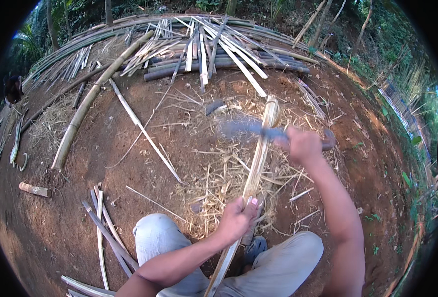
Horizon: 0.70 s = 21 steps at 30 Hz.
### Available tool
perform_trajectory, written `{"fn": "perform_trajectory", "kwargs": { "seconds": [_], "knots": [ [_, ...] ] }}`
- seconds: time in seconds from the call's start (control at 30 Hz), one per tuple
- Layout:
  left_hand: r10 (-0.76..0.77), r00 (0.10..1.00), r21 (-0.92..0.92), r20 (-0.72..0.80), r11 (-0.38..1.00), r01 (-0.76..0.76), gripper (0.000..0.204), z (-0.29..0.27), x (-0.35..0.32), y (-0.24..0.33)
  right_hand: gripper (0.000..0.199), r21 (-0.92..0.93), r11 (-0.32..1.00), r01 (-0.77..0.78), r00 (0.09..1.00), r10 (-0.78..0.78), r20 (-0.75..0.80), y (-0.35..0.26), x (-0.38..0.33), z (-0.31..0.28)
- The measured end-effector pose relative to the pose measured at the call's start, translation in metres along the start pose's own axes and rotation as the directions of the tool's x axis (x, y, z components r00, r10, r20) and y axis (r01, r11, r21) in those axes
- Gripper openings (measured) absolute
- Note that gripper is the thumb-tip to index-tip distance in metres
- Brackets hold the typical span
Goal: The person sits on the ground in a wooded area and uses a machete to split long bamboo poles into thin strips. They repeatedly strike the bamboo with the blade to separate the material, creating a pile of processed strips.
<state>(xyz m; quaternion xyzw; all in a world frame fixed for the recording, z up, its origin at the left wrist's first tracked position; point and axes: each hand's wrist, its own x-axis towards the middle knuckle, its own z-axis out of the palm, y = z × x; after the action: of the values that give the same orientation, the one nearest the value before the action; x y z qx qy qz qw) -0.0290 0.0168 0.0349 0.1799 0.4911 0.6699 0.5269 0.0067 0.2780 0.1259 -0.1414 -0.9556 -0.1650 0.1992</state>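
Observation:
A split length of bamboo (257,166) slants up and away from between my knees, its pale inner side showing. My left hand (237,219) is closed around it about midway. My right hand (304,146) is wrapped round the dark handle of a machete (276,132). Its blade points left, lying across the upper part of the bamboo, and is smeared by motion toward the tip. Whether the edge is cutting into the bamboo, I cannot tell. Curled shavings (222,185) cover the ground beneath and around the bamboo.
Split strips (239,64) lie heaped on dark poles at the back. A long bamboo pole (87,101) rests at the left, near a short cut piece (34,189). More strips (111,235) lie beside my left knee. A person (13,90) is at the far left.

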Motion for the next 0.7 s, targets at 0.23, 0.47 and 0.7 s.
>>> {"fn": "perform_trajectory", "kwargs": {
  "seconds": [0.23,0.47,0.7],
  "knots": [
    [0.029,0.986,-0.055,0.166,0.998,-0.021,0.025,0.010,-0.007,0.004,0.084,0.214,0.821,-0.530,0.844,0.534,0.044,0.017,0.014,-0.010],
    [-0.054,0.972,-0.227,0.231,0.968,0.108,0.032,-0.002,-0.003,0.023,0.076,0.594,0.313,-0.741,0.601,0.703,0.379,0.010,-0.046,0.048],
    [-0.048,0.977,-0.322,0.210,0.940,0.116,0.034,0.007,0.011,0.014,0.066,0.831,0.443,-0.337,0.793,0.609,-0.003,-0.003,-0.060,0.032]
  ]
}}
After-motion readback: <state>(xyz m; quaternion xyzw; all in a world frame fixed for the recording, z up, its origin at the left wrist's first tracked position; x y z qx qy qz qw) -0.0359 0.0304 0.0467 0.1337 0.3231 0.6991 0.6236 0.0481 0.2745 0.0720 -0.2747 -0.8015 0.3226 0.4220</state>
